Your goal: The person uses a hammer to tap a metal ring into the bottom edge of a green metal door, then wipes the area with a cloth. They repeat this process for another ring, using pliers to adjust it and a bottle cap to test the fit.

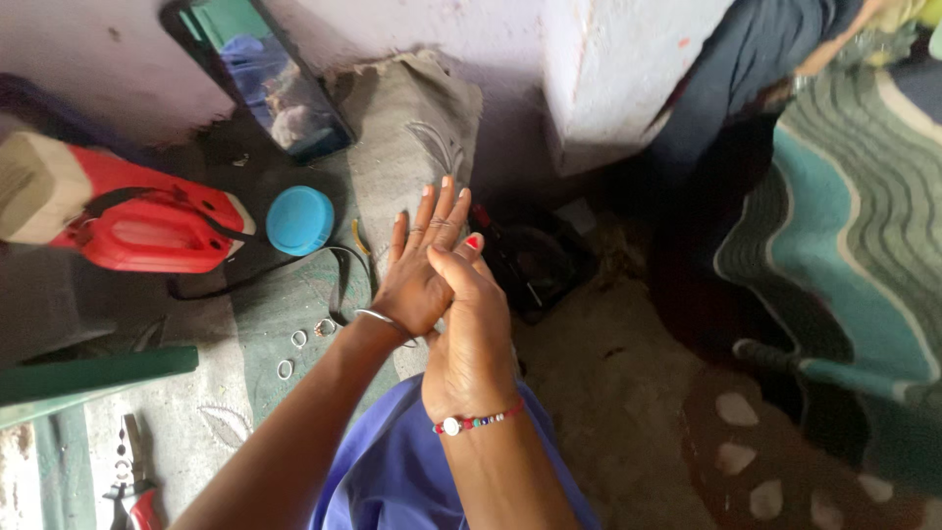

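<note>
Your left hand (420, 270), fingers spread flat, presses palm to palm against your right hand (471, 334), which holds nothing too. A thin silver metal bangle (381, 321) rings your left wrist. Left of the bangle, three small metal rings (299, 339) lie on grey cloth (294, 304).

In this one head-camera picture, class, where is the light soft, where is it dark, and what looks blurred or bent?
Head view: soft, even daylight on the left hand and right hand, pressed together, no hard shadows; the corner by the black tray is deep in shade; the mirror shows a blurred reflection; the striped cloth and red canister curve and soften toward the frame edges.
</note>
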